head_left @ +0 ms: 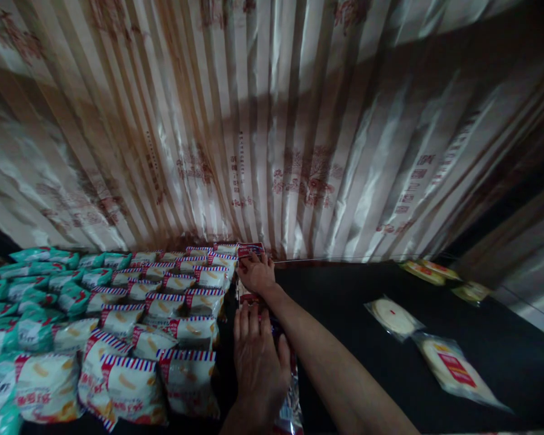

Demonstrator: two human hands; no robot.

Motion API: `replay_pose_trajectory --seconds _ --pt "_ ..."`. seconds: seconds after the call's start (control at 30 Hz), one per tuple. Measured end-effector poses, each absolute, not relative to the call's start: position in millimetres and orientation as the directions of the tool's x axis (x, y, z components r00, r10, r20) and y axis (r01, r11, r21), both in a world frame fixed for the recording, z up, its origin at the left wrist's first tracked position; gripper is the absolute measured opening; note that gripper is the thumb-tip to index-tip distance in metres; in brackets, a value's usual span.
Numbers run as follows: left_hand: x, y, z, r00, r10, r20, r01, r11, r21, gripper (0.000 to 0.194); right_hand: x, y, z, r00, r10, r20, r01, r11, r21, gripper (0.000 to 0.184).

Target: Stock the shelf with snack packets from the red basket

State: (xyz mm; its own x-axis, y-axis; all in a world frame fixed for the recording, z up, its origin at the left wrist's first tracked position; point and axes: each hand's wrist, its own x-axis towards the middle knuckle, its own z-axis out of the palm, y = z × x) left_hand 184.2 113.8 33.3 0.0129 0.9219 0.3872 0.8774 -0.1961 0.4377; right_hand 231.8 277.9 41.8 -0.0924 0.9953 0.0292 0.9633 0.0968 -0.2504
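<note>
Dark red, shiny packets point(252, 247) beneath right hand point(256, 275) and left hand point(258, 356), both open, flat.

The right hand point(256, 275) is resting on a red packet point(249, 251) by the black bench's point(335, 302) far edge, the left hand point(259, 356) nearer; white packets point(188, 374) and green packets point(36, 326) are covering its left side.

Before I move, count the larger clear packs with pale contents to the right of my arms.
2. The small-marked pack lies farther off on the black surface; the red-labelled pack lies nearer, to its right. None seems hidden.
</note>
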Motion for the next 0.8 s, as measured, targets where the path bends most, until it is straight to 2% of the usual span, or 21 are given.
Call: replay_pose_trajectory --seconds 0.17,0.33,0.5,0.67,0.8 --pt "189 92 22 0.100 0.851 0.515 0.890 -0.308 0.336 0.055 232 277 41 -0.093 0.995 0.032 0.961 0.098 -0.259 0.044" --pt "195 72 6 0.100 0.871 0.481 0.889 -0.295 0.349 0.067 231 276 42 -0.097 0.994 0.040 0.959 0.104 -0.263 0.045" --pt "189 75 -9 0.122 0.864 0.488 0.886 -0.316 0.339 0.067 230 275 42 -0.081 0.996 0.024 0.962 0.084 -0.259 0.045" --pt "194 79 -15 0.015 0.863 0.505 0.893 -0.239 0.381 0.059 230 274 42 -0.073 0.997 -0.011 0.958 0.067 -0.280 0.047" --pt "196 78 -15 0.043 0.886 0.462 0.891 -0.243 0.383 0.062 229 275 38 -0.069 0.998 0.002 0.951 0.066 -0.302 0.048"
